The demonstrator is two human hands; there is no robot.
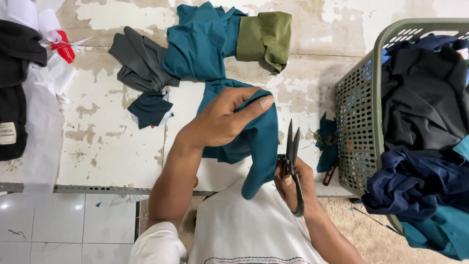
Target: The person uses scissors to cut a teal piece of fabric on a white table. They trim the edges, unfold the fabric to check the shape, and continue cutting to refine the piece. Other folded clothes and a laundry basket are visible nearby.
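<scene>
Near the table's front edge, I see my left hand [222,122] pinching the teal cloth [256,142], hanging lengthwise just left of the closed snips [292,156] gripped in my right hand [293,183].

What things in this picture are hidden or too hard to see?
- Head view: the green plastic laundry basket is cut off by the right edge.
- Lower clothes inside it are hidden under the dark garments on top.
- The black metal thread snips' handle is partly covered by the right hand.
- The left hand hides part of the teal cloth.
</scene>
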